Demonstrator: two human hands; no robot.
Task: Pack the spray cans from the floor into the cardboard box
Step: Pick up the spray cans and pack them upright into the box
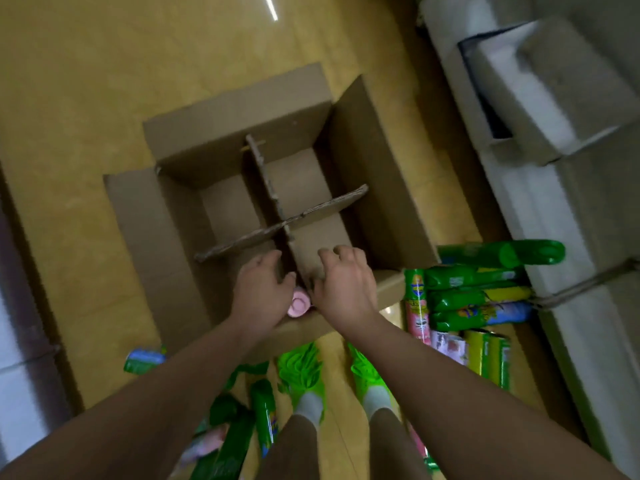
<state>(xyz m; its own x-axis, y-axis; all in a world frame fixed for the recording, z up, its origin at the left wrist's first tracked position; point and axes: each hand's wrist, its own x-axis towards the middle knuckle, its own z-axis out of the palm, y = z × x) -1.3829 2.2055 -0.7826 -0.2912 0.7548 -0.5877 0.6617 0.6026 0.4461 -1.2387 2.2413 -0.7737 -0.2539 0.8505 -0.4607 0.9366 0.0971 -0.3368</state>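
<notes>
- We see a pink-capped spray can (pixel 298 305) at the near edge of the cardboard box (pixel 180 237), between our two hands, its cap showing just over the near wall; the body is hidden.
- Our left hand (pixel 261 291) is beside the cap on its left, fingers (pixel 273 259) bent over the near-left compartment; we cannot tell whether they grip the can.
- Our right hand (pixel 344 287) sits just right of the cap, its fingers (pixel 332 254) curled over the near wall of the near-right compartment; whether they hold anything is not clear either.
- The box stands open on the yellow floor (pixel 69 81), flaps spread, with a cross-shaped cardboard divider (pixel 277 202) making four compartments.
- More spray cans lie on the floor: a stack of green ones (pixel 478 292) just right of the box, others (pixel 242 431) near our feet, and one (pixel 143 358) to the left.
- Our bright green shoes (pixel 301 372) stand just behind the box.
- A white sofa (pixel 554 237) runs along the right.
</notes>
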